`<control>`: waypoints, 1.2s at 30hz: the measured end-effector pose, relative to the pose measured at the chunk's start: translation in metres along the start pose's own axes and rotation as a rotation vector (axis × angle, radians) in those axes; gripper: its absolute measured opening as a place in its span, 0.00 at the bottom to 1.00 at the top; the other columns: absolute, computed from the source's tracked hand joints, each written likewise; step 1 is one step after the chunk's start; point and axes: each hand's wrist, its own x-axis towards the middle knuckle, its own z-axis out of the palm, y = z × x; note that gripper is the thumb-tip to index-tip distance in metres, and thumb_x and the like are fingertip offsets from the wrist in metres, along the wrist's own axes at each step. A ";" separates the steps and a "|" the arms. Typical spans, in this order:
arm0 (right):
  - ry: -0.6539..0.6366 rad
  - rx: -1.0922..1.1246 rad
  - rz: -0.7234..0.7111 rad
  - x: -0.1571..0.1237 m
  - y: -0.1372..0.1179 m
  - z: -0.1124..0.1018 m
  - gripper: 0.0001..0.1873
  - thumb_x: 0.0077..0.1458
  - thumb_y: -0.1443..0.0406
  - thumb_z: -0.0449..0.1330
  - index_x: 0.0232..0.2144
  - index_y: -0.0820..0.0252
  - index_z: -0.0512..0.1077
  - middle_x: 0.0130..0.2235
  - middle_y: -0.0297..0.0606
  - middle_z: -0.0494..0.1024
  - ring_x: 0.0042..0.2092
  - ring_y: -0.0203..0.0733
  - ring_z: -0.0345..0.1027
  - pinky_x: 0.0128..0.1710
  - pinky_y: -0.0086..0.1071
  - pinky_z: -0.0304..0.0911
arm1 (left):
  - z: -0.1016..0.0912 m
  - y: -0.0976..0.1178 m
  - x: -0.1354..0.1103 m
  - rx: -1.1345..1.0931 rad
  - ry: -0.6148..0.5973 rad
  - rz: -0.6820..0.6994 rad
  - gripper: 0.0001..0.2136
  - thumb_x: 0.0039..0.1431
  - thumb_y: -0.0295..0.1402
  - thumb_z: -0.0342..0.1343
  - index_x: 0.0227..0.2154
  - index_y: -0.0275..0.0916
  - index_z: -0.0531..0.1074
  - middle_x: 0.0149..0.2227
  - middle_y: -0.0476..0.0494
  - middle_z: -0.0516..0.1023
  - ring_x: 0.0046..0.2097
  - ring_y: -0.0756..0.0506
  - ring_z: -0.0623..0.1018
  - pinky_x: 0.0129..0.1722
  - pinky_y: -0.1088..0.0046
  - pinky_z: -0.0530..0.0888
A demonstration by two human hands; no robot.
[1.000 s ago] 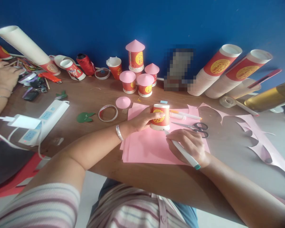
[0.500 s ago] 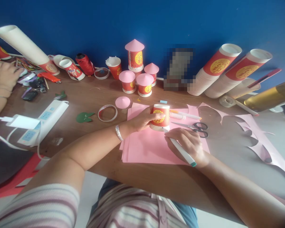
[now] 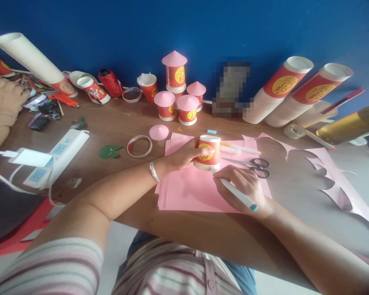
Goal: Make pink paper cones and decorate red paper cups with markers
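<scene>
Head view, the only one I have. The left hand is wrapped around the side of an upturned red paper cup, which stands rim-down on a stack of pink paper sheets. The right hand is closed on a white pen, whose tip sits at the cup's lower rim.

I judge the cup light, thin-walled and easily crushed. The rolled rim is its stiffest part, so the safe hold is around the wall with mild pressure. The sheets are soft and liable to slide.

Scissors lie just beyond the right hand. The surface is a brown wooden table, cluttered, with a white power strip at left and long cup stacks at right. A blue wall stands behind. Another person's hand works at far left.
</scene>
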 end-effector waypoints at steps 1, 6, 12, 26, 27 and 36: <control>0.002 0.003 0.000 0.000 0.000 0.000 0.08 0.62 0.75 0.58 0.38 0.57 0.70 0.29 0.31 0.78 0.26 0.33 0.70 0.26 0.27 0.63 | 0.000 0.000 0.000 0.004 -0.008 -0.001 0.15 0.55 0.39 0.68 0.42 0.37 0.77 0.39 0.42 0.80 0.39 0.47 0.77 0.39 0.71 0.74; 0.012 0.010 -0.025 0.003 -0.001 -0.003 0.09 0.63 0.75 0.59 0.40 0.55 0.69 0.29 0.32 0.79 0.26 0.35 0.72 0.27 0.29 0.66 | -0.001 0.000 0.000 -0.001 -0.006 -0.006 0.16 0.55 0.40 0.68 0.41 0.37 0.77 0.38 0.41 0.80 0.39 0.46 0.77 0.39 0.71 0.74; 0.025 -0.021 -0.079 0.003 0.000 -0.004 0.12 0.61 0.77 0.60 0.41 0.56 0.69 0.30 0.33 0.79 0.25 0.35 0.72 0.28 0.30 0.69 | 0.000 0.001 0.000 -0.004 -0.005 -0.010 0.18 0.53 0.41 0.69 0.43 0.37 0.75 0.42 0.39 0.80 0.42 0.44 0.78 0.42 0.67 0.75; 0.011 -0.042 -0.088 -0.001 0.005 0.000 0.11 0.61 0.77 0.60 0.42 0.57 0.71 0.31 0.33 0.79 0.27 0.35 0.71 0.26 0.29 0.66 | -0.002 -0.001 0.000 0.045 -0.005 -0.002 0.16 0.56 0.41 0.68 0.42 0.37 0.75 0.40 0.40 0.80 0.41 0.45 0.78 0.41 0.69 0.74; 0.013 -0.043 -0.088 -0.001 0.006 0.000 0.11 0.61 0.76 0.60 0.42 0.57 0.71 0.32 0.33 0.80 0.27 0.35 0.72 0.26 0.29 0.66 | -0.001 -0.001 0.000 0.047 -0.001 0.000 0.17 0.55 0.41 0.68 0.42 0.37 0.75 0.40 0.40 0.79 0.42 0.45 0.78 0.42 0.69 0.74; 0.022 -0.069 -0.087 -0.002 0.009 -0.001 0.10 0.61 0.76 0.60 0.41 0.58 0.71 0.31 0.33 0.80 0.27 0.35 0.73 0.27 0.29 0.66 | 0.002 0.003 0.000 0.045 -0.019 -0.017 0.18 0.54 0.43 0.68 0.41 0.37 0.75 0.36 0.43 0.79 0.38 0.47 0.76 0.40 0.71 0.73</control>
